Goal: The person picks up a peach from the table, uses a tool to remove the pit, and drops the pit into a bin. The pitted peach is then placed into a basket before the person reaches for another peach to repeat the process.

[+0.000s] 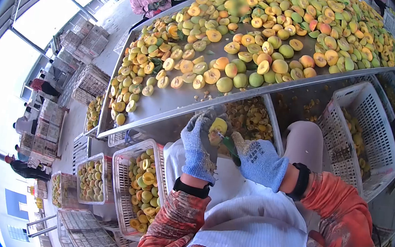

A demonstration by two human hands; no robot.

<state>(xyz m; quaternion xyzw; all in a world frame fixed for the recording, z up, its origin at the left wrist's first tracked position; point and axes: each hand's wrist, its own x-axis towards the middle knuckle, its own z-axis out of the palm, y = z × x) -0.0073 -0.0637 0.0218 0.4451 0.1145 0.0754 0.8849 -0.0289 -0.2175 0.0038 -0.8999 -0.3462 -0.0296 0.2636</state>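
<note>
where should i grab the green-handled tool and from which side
By the green handle, probably best from the wearer's right, with the right hand wrapped around it, as it is here. The handle is the broad part, and its narrower front end points toward the fruit in the left hand, so the left side looks blocked.

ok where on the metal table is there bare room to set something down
Mostly toward the left: a bare patch of the table between the fruit halves and its near edge. A smaller gap shows mid-table, among more halves. The far right is crowded.
</note>
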